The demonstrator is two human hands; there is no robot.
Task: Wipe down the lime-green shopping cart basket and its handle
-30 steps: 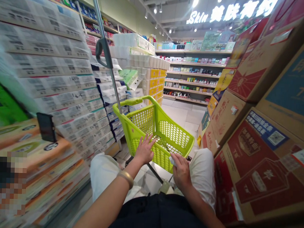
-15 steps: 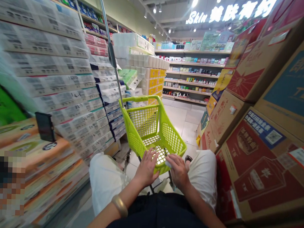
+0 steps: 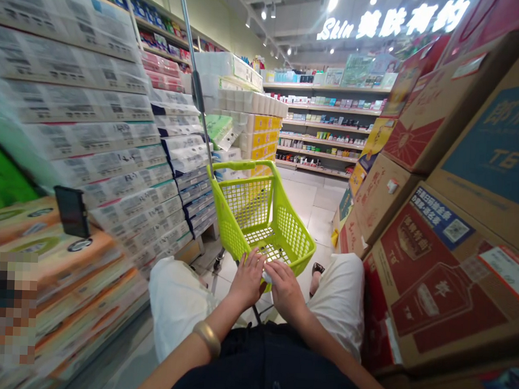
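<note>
A lime-green shopping cart (image 3: 290, 232) with a perforated basket stands in front of my knees. My left hand (image 3: 248, 279) is on its near rim, with the fingers over the edge and the thumb on the near side. Close beside it, my right hand (image 3: 285, 289) is closed with its fingers bent over a small white tissue (image 3: 267, 276), mostly hidden, pressed at the same rim. The fingertips of both hands almost meet. Inside the basket, only the grid floor shows.
Wrapped paper packs (image 3: 117, 138) are stacked high on the left. A dark phone-like device (image 3: 72, 212) stands on orange packs (image 3: 100, 251). Printed cartons (image 3: 435, 274) line the right side. Stocked shelves (image 3: 321, 128) stand at the back. A metal pole (image 3: 197, 90) rises by the cart.
My right hand has moved left along the rim with the white tissue, towards my left hand. My left hand has shifted slightly, and the view has moved a little.
</note>
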